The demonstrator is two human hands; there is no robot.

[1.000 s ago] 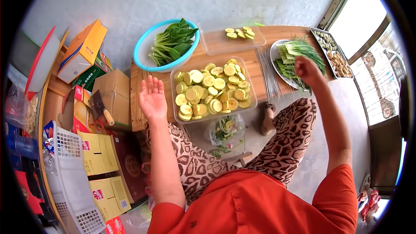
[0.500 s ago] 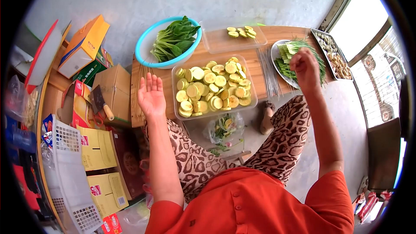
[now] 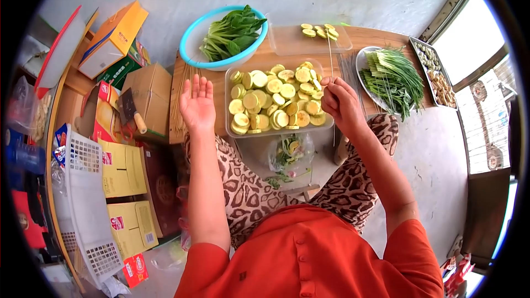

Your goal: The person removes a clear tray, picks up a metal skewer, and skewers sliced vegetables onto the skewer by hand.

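Between thumb and fingers, my right hand [image 3: 343, 106] pinches a thin metal skewer [image 3: 330, 55], upright in the view, just off the right edge of a clear plastic tub. That tub [image 3: 227, 115] is heaped with round zucchini slices [image 3: 276, 99]. My left hand [image 3: 198, 105] is held palm up with its fingers stretched out, left of the tub, and nothing lies in it. More metal skewers [image 3: 349, 72] lie on the wooden table [image 3: 381, 37], partly behind my right hand. A bundle of thin wooden sticks [image 3: 180, 99] lies beside my left hand.
Leafy greens [image 3: 234, 36] fill a blue-rimmed basin [image 3: 185, 49] at the back left. Behind the tub, a shallow clear tray [image 3: 284, 44] holds several slices. On the right are a plate of chives [image 3: 389, 80] and a metal tray [image 3: 451, 85]. A cleaver [image 3: 128, 107] leans by cardboard boxes [image 3: 146, 94].
My right hand has moved left from over the chives to the tub's right edge, where a skewer now shows in it. My left hand stays open, palm up. The view has shifted slightly.
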